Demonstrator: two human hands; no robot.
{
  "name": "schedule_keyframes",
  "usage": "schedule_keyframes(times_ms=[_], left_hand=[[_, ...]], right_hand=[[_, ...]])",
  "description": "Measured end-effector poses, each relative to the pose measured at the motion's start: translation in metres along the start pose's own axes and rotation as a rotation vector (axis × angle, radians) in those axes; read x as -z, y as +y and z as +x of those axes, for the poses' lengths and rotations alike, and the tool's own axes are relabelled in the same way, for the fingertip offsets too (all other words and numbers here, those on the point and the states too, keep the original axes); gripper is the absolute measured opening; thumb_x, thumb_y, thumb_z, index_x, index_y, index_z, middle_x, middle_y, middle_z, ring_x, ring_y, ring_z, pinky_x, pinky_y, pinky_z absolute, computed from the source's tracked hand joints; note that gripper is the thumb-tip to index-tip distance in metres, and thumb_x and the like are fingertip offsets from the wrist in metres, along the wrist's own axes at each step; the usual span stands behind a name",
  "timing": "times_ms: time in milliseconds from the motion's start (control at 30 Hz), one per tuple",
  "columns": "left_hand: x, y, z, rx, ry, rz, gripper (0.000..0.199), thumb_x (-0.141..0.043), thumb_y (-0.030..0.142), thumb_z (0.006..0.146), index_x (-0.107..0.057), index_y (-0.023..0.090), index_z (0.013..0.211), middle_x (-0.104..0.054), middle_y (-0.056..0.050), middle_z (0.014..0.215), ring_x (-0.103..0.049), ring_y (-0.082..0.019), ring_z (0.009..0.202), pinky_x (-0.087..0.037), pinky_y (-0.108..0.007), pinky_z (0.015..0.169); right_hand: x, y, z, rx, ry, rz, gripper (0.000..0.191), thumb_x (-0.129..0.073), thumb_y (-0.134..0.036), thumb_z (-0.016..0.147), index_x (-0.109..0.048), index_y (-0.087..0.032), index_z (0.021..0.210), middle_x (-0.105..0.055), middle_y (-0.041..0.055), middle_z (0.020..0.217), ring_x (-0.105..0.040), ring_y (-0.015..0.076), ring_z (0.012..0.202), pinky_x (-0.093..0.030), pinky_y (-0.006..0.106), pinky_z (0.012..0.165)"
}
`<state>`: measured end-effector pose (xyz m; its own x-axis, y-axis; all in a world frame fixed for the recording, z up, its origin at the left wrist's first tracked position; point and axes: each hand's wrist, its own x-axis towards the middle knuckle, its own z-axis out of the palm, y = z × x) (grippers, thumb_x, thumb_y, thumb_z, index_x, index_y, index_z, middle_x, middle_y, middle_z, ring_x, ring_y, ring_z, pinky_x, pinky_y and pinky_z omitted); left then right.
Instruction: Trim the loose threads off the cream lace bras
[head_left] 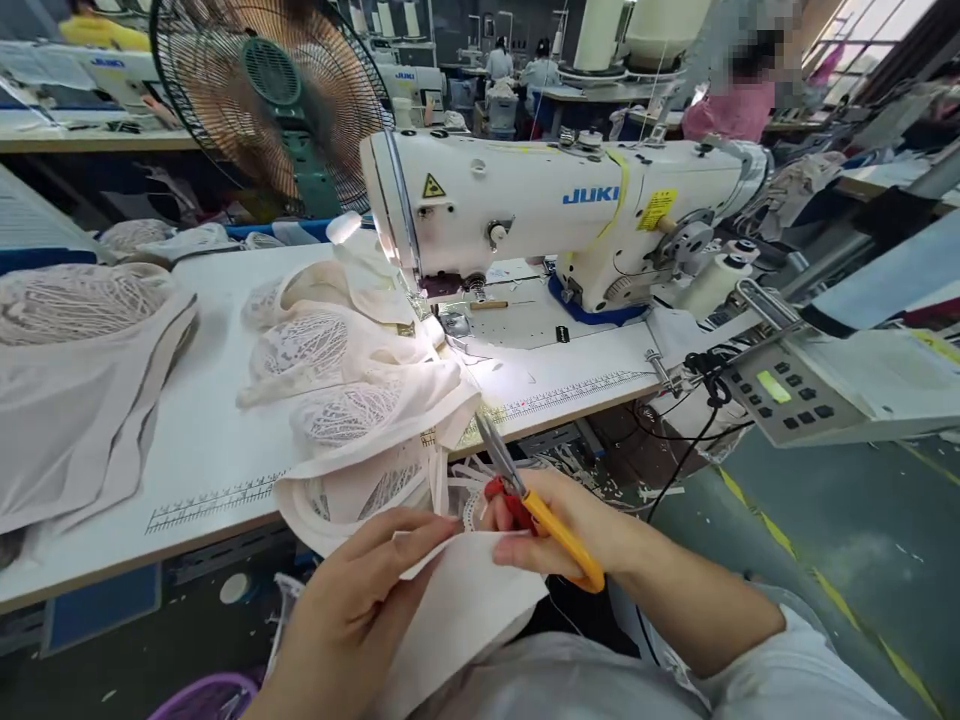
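Observation:
Just in front of my body, my left hand (367, 590) pinches the edge of a cream fabric piece (472, 592) between thumb and fingers. My right hand (559, 515) is closed around scissors (564, 540) with yellow and red handles, and its thumb rests near the same fabric edge. The scissor blades point up and away, toward the table edge. Beyond my hands, a string of cream bras (352, 415) with lace cups lies on the table (217, 450), reaching back to the sewing machine's needle area. The fabric in my hand seems to join them; the join is partly hidden.
A white sewing machine (487, 200) stands at the back, its control panel (787, 390) at right. Stacked cream lace pieces (82, 390) lie at left. Behind is a large fan (274, 75). A purple basket rim (206, 690) shows below. Other people sit in the background.

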<state>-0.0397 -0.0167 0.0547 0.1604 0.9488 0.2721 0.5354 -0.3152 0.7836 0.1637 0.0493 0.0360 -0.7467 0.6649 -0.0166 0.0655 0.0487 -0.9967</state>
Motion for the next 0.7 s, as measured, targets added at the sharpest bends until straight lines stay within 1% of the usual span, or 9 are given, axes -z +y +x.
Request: schedule_keyframes(times_ms=[100, 167, 267, 333, 367, 433, 500, 633, 700], left_hand=[[-0.015, -0.007, -0.004, 0.215, 0.042, -0.113, 0.014, -0.052, 0.019, 0.076, -0.063, 0.026, 0.081, -0.066, -0.004, 0.097, -0.061, -0.019, 0.093, -0.049, -0.024, 0.073], [-0.021, -0.011, -0.008, 0.329, 0.046, -0.159, 0.007, -0.051, 0.022, 0.076, -0.058, 0.023, 0.073, -0.064, -0.006, 0.101, -0.058, -0.021, 0.099, -0.048, -0.028, 0.078], [-0.025, -0.016, -0.01, 0.369, -0.036, -0.155, 0.007, -0.053, 0.026, 0.076, -0.057, 0.022, 0.071, -0.065, -0.006, 0.097, -0.057, -0.022, 0.097, -0.046, -0.031, 0.081], [-0.025, -0.016, -0.011, 0.413, -0.075, -0.141, 0.009, -0.054, 0.029, 0.076, -0.056, 0.022, 0.071, -0.065, -0.005, 0.09, -0.059, -0.021, 0.09, -0.047, -0.029, 0.075], [-0.024, -0.014, -0.011, 0.446, -0.074, -0.126, 0.009, -0.054, 0.031, 0.076, -0.056, 0.023, 0.071, -0.065, -0.004, 0.087, -0.059, -0.02, 0.085, -0.048, -0.027, 0.071], [-0.024, -0.01, -0.011, 0.502, -0.04, -0.087, 0.011, -0.054, 0.033, 0.076, -0.057, 0.023, 0.071, -0.065, -0.002, 0.081, -0.059, -0.019, 0.075, -0.048, -0.027, 0.067], [-0.024, -0.004, -0.012, 0.523, 0.013, -0.076, 0.013, -0.053, 0.034, 0.076, -0.058, 0.022, 0.072, -0.064, -0.002, 0.078, -0.058, -0.018, 0.071, -0.048, -0.027, 0.064], [-0.027, 0.002, -0.015, 0.555, 0.084, -0.115, 0.014, -0.052, 0.034, 0.075, -0.056, 0.022, 0.071, -0.062, -0.001, 0.073, -0.056, -0.016, 0.065, -0.045, -0.022, 0.05], [-0.031, 0.002, -0.017, 0.576, 0.138, -0.099, 0.011, -0.053, 0.034, 0.074, -0.053, 0.022, 0.072, -0.059, 0.001, 0.069, -0.055, -0.014, 0.06, -0.044, -0.02, 0.048]], right_hand=[[0.0, 0.004, -0.007, -0.027, 0.128, -0.167, 0.017, -0.06, -0.025, 0.07, -0.046, -0.018, 0.069, -0.047, -0.002, 0.068, -0.042, 0.0097, 0.059, -0.037, 0.021, 0.053], [-0.001, 0.005, -0.011, -0.027, 0.182, -0.263, 0.013, -0.058, -0.025, 0.071, -0.048, -0.017, 0.072, -0.049, -0.0005, 0.07, -0.044, 0.0111, 0.062, -0.038, 0.022, 0.055], [-0.003, 0.007, -0.015, 0.022, 0.207, -0.329, 0.009, -0.055, -0.025, 0.075, -0.051, -0.017, 0.078, -0.053, 0.0012, 0.073, -0.046, 0.012, 0.064, -0.04, 0.023, 0.058], [-0.004, 0.008, -0.017, 0.055, 0.202, -0.34, 0.007, -0.053, -0.022, 0.076, -0.051, -0.017, 0.08, -0.054, 0.0019, 0.075, -0.047, 0.0121, 0.064, -0.041, 0.023, 0.059], [-0.005, 0.008, -0.018, 0.066, 0.193, -0.344, 0.005, -0.053, -0.02, 0.076, -0.052, -0.017, 0.08, -0.055, 0.0021, 0.076, -0.048, 0.0122, 0.065, -0.041, 0.023, 0.059], [-0.006, 0.008, -0.019, 0.083, 0.167, -0.351, 0.004, -0.053, -0.017, 0.076, -0.051, -0.018, 0.078, -0.057, 0.0023, 0.078, -0.049, 0.0124, 0.066, -0.042, 0.023, 0.06], [-0.008, 0.008, -0.02, 0.09, 0.154, -0.359, 0.005, -0.054, -0.016, 0.075, -0.05, -0.019, 0.077, -0.057, 0.0019, 0.077, -0.048, 0.0124, 0.065, -0.042, 0.023, 0.059], [-0.011, 0.013, -0.021, 0.026, 0.21, -0.363, 0.009, -0.055, -0.024, 0.076, -0.047, -0.019, 0.074, -0.052, 0.0, 0.068, -0.044, 0.0114, 0.059, -0.04, 0.022, 0.054], [-0.013, 0.019, -0.022, -0.016, 0.251, -0.334, 0.014, -0.057, -0.028, 0.074, -0.046, -0.019, 0.073, -0.052, -0.0003, 0.067, -0.044, 0.0113, 0.058, -0.039, 0.022, 0.052]])
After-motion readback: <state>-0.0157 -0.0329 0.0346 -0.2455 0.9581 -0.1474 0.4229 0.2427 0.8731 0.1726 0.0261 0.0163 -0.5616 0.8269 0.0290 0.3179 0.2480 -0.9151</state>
